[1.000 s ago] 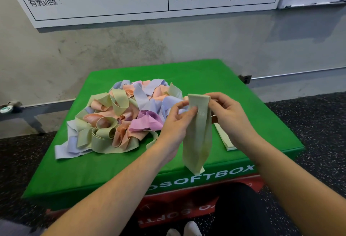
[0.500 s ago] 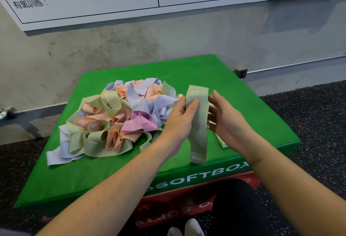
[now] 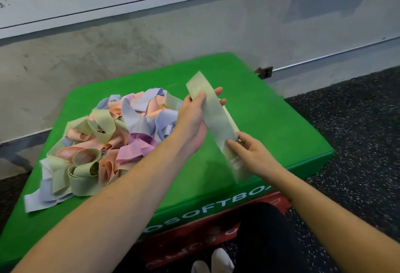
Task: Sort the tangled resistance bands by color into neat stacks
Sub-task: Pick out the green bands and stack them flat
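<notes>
Green band (image 3: 213,119) stretched between both hands above box lettered "SOFTBO" (image 3: 218,205).

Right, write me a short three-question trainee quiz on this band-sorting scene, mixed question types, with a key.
1. True or false: the green band lies flat on the green box, untouched.
2. Which hand holds the band's far upper end? A) left hand B) right hand
3. Fill in: the tangled pile of bands sits on the person's ____ side of the box top.

Key
1. False: both hands hold it stretched out above the box.
2. A; the right hand pinches the near lower end.
3. Left.
</notes>
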`<state>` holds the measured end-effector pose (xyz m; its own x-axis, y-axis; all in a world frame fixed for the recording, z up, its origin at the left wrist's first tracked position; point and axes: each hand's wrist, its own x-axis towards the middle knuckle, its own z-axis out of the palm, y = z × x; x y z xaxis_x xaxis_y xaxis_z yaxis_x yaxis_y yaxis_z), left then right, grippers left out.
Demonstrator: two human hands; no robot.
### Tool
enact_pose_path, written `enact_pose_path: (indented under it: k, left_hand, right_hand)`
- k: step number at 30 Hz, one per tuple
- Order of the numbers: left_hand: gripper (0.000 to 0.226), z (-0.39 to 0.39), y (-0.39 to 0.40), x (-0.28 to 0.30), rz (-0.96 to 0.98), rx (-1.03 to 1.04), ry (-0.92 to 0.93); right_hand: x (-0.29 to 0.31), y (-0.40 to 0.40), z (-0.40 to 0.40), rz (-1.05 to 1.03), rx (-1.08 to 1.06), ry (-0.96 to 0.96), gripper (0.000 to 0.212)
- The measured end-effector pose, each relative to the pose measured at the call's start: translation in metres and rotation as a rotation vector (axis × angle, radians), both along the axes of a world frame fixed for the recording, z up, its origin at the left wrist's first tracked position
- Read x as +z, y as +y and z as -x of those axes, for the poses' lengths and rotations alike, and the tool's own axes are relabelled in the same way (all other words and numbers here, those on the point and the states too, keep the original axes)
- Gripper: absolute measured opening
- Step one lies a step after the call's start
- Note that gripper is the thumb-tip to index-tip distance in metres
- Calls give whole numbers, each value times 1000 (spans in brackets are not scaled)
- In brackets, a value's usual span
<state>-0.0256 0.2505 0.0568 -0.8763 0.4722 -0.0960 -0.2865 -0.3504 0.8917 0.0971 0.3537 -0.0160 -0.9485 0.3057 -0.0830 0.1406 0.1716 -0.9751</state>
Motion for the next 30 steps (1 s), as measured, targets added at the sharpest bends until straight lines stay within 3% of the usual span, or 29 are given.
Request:
enact_pose_path:
  k: [3, 8, 14, 17, 22, 25, 30]
  left_hand:
    - [19, 14, 16, -9, 22, 5, -22]
    - [24, 46, 39, -25, 90, 82, -94]
    - [26, 80, 63, -40, 248, 145, -51]
    - [34, 90, 74, -51, 328, 134, -26]
    - [29, 121, 85, -92, 597, 80, 41]
    - [19, 125, 86, -102, 710, 39, 113]
    - [39, 132, 89, -107, 789, 67, 198]
  right_hand:
    - [-8, 10, 1, -95, -41, -24, 15]
    - [-17, 34, -6, -15, -104, 43, 43]
    - [-35, 58, -2, -167, -182, -25, 12]
    - [-41, 58, 4, -256, -204, 8, 9]
    - [-52, 62, 5, -526, -49, -76, 8]
    - [-61, 75, -2, -729, 5, -78, 34]
    - [-65, 99, -17, -779, 213, -31, 47]
